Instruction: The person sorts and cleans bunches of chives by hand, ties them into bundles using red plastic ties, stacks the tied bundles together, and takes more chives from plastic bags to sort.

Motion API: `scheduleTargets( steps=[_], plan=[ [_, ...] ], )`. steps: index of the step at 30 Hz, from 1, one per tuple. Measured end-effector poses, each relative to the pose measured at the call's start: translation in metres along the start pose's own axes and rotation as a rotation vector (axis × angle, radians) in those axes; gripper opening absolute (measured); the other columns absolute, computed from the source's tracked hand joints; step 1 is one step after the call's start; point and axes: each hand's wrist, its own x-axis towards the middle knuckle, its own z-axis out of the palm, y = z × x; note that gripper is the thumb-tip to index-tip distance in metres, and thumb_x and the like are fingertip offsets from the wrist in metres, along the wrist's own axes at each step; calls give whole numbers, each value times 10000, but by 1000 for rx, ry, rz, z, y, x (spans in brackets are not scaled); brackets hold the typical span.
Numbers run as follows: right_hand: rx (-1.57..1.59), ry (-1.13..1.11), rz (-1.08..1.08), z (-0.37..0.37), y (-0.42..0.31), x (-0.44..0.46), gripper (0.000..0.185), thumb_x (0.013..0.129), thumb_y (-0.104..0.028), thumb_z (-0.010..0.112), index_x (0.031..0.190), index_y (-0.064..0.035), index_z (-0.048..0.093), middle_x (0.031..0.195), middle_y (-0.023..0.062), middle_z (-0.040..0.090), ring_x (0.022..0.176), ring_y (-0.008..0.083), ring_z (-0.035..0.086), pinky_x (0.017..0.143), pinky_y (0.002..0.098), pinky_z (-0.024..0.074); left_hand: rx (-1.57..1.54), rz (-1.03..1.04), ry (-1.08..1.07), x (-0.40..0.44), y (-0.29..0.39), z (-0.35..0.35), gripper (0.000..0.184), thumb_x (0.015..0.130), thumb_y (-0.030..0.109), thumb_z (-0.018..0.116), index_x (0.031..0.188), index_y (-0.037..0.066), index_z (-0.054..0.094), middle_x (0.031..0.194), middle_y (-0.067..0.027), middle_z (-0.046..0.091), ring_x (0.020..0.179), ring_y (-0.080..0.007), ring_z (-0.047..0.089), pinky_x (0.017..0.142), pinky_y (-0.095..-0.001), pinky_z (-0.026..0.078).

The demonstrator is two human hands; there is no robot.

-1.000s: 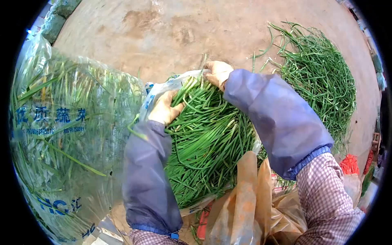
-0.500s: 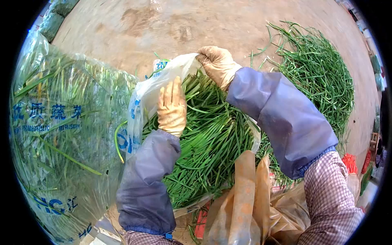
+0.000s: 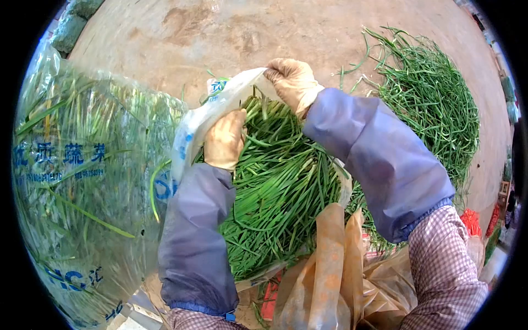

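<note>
My right hand point(image 3: 294, 82), in a tan glove, pinches the upper rim of an open clear plastic bag point(image 3: 190, 124) with blue print. Long green stalks like garlic chives point(image 3: 286, 192) fill the bag's mouth, their leaves fanned toward me. Just inside the left wall of the bag is my left hand point(image 3: 224, 140), also gloved. Its fingers are curled beside the stalks, and what they hold, if anything, is hidden.
A packed, printed bag of greens point(image 3: 82, 192) stands at the left. Loose greens point(image 3: 432, 104) lie heaped on the floor point(image 3: 220, 38) at the right. A brownish plastic apron point(image 3: 330, 269) covers my lap, and red strands point(image 3: 471, 221) lie at far right.
My left hand has gone from flat with straight fingers to curled, and shifted slightly left along the bag wall. The right hand keeps its hold on the rim, slightly higher.
</note>
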Motion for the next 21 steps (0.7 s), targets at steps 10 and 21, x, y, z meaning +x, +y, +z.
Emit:
scheduleTargets(
  steps=[10, 21],
  plan=[
    [-97, -57, -87, 0, 11, -1, 166, 903, -193, 627, 956, -46, 684, 835, 170, 672, 757, 312, 650, 705, 374, 499, -323, -701, -490, 0, -30, -5, 605, 804, 347, 743, 1299, 64, 541, 1288, -196, 580, 1210, -336, 538, 1024, -396, 407],
    [-256, -238, 253, 8, 69, 9, 305, 922, -267, 594, 1101, -36, 681, 1019, 166, 698, 939, 301, 665, 850, 376, 493, -427, -629, -857, 34, -19, -27, 633, 770, 299, 747, 1327, 73, 549, 1225, -130, 628, 1115, -233, 573, 953, -357, 438]
  ],
)
